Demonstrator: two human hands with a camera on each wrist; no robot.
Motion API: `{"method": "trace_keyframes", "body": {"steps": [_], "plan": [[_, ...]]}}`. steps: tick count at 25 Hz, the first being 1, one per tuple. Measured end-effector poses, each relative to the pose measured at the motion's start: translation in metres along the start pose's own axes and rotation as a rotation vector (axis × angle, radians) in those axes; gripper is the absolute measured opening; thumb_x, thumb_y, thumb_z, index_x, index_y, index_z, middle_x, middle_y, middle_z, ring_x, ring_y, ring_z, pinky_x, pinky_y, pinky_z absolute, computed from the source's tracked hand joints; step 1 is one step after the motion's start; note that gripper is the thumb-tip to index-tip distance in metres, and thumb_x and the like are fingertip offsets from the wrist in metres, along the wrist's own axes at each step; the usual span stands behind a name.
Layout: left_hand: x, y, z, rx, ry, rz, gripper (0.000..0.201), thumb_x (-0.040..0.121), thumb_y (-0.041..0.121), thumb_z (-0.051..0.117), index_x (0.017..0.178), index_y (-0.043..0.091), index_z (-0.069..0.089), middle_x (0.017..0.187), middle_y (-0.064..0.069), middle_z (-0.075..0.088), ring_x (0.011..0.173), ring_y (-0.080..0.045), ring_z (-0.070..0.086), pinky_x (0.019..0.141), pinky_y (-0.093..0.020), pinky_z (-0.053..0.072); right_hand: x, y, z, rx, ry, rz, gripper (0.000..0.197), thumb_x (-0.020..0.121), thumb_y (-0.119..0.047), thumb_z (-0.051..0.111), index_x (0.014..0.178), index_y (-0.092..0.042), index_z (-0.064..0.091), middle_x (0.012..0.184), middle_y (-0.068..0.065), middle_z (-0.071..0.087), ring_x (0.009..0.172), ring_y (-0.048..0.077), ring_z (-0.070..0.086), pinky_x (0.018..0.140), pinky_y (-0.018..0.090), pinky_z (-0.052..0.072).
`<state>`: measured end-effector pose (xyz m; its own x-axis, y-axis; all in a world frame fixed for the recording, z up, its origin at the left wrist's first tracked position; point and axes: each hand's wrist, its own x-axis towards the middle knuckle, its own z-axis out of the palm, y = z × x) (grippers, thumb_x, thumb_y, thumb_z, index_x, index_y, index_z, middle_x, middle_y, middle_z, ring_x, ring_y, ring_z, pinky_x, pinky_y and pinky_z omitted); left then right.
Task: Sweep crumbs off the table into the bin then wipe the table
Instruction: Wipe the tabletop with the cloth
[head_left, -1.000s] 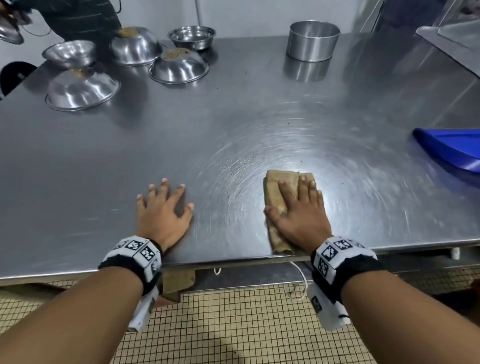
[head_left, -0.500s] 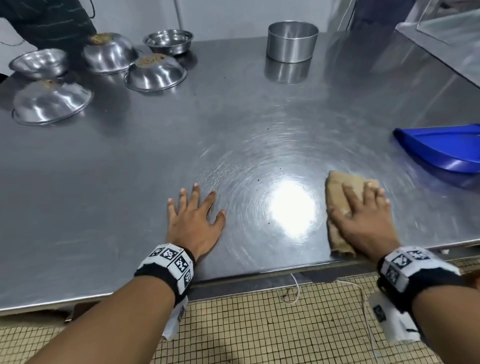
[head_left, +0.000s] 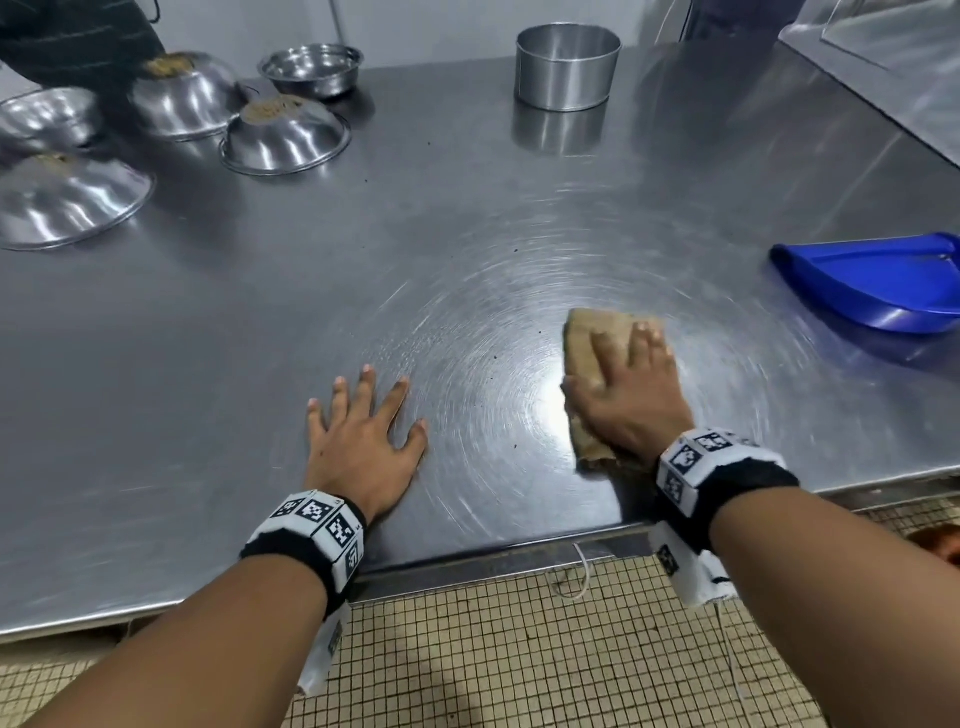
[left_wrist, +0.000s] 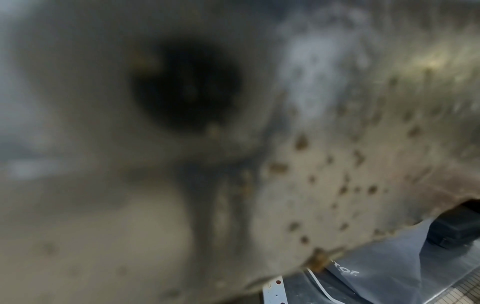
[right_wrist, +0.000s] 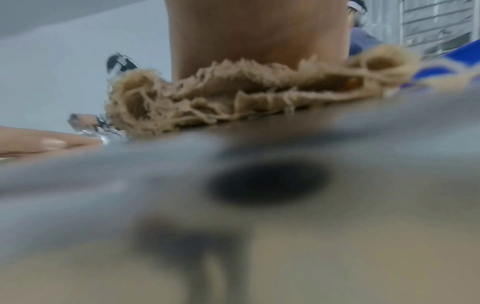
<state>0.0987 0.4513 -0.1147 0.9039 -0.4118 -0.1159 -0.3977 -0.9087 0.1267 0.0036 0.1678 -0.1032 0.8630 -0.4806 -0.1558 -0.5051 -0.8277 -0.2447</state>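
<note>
Wiping step: flat right hand (head_left: 626, 395) pressed cloth (head_left: 587, 343) on worktop (head_left: 467, 218), left hand (head_left: 363, 441) splayed flat; next, far specks.

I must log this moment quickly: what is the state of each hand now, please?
Left hand: open, flat on the table, holding nothing.
Right hand: open, straight fingers pressing the cloth onto the table.
</note>
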Motion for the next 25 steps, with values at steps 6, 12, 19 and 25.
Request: {"method": "trace_keyframes", "body": {"steps": [6,12,19,25], "plan": [[-0.002,0.000,-0.002,-0.006,0.005,0.017,0.066,0.093,0.066,0.019,0.153,0.042,0.009,0.163,0.004,-0.005,0.150,-0.025,-0.007,0.119,-0.050,-0.007,-0.055,-0.017,0.021,-0.047,-0.029,-0.212,0.078,0.089,-0.072,0.024,0.153,-0.035,-0.001,0.159,0.013,-0.016,0.146,0.023,-0.020,0.117,0.037,-0.011],[-0.001,-0.008,-0.008,0.005,-0.044,0.067,0.066,0.093,0.066,0.017,0.153,0.041,0.007,0.163,0.004,-0.006,0.150,-0.025,-0.008,0.119,-0.049,-0.009,-0.066,0.020,0.011,-0.021,0.015,-0.080,0.089,0.074,-0.079,0.014,0.153,-0.037,0.007,0.161,0.011,-0.006,0.148,0.022,-0.009,0.118,0.037,-0.003],[0.033,-0.075,-0.026,0.051,-0.092,0.034,0.069,0.093,0.067,0.020,0.154,0.038,0.008,0.164,0.001,-0.005,0.150,-0.026,-0.003,0.120,-0.049,-0.002,-0.013,0.006,0.002,-0.015,0.012,0.212,0.079,0.086,-0.071,0.027,0.153,-0.033,0.008,0.160,0.017,-0.005,0.148,0.031,-0.007,0.120,0.046,0.000],[0.069,-0.101,-0.035,0.054,-0.139,0.091,0.071,0.091,0.071,0.020,0.153,0.041,0.005,0.163,0.002,-0.008,0.150,-0.027,-0.004,0.120,-0.050,-0.001,0.024,-0.071,0.009,0.023,-0.035,0.169,0.076,0.091,-0.065,0.030,0.154,-0.030,0.005,0.159,0.020,-0.010,0.146,0.034,-0.015,0.117,0.048,-0.008]]}}
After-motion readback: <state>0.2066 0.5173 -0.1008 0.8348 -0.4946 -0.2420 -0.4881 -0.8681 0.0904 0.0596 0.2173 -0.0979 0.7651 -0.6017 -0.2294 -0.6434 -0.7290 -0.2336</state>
